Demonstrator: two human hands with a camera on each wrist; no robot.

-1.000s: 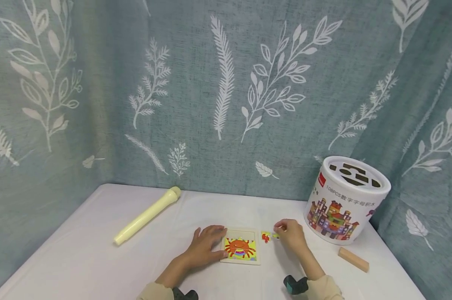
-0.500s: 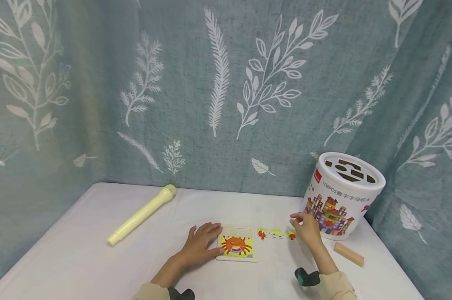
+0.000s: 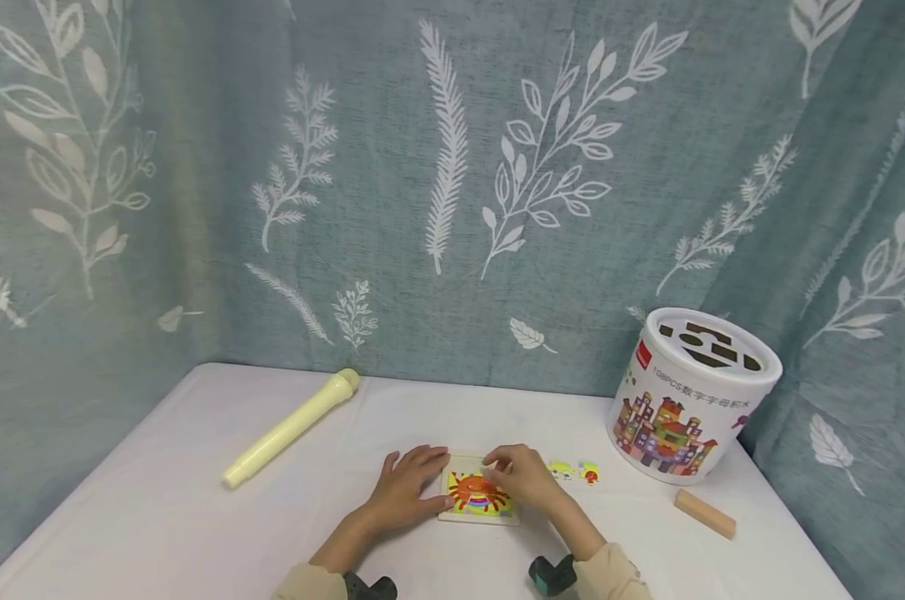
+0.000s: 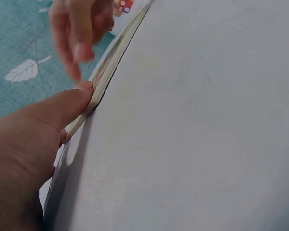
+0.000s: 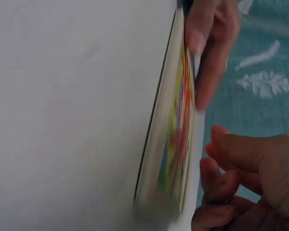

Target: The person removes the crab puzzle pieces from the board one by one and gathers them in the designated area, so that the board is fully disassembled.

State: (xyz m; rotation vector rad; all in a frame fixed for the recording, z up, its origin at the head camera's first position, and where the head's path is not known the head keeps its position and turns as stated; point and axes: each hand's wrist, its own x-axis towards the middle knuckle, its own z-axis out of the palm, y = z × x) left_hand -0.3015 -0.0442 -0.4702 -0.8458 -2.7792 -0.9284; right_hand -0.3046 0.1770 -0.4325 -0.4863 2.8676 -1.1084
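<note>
A small square wooden jigsaw puzzle board (image 3: 478, 519) with a red crab picture lies on the white table. At its left edge rests my left hand (image 3: 410, 485), fingers spread, the thumb on the rim; in the left wrist view the thumb (image 4: 70, 103) lies along that edge. Over the board's upper right is my right hand (image 3: 523, 479), thumb and forefinger close together and bent. I cannot tell whether a puzzle piece is between them. Right of that hand lie a yellow puzzle piece (image 3: 561, 471) and a red-and-yellow puzzle piece (image 3: 589, 472).
A pale yellow stick with a rounded knob (image 3: 291, 429) lies at the back left. At the right stands a white block bucket (image 3: 692, 396) with a holed lid, and a wooden block (image 3: 705, 513) lies in front of it. A leaf-patterned curtain (image 3: 392, 208) hangs behind the table.
My right hand first moved right along the loose pieces, uncovering the red-and-yellow one, then swung back left over the board. The leftmost loose piece is no longer visible. My left hand stays put.
</note>
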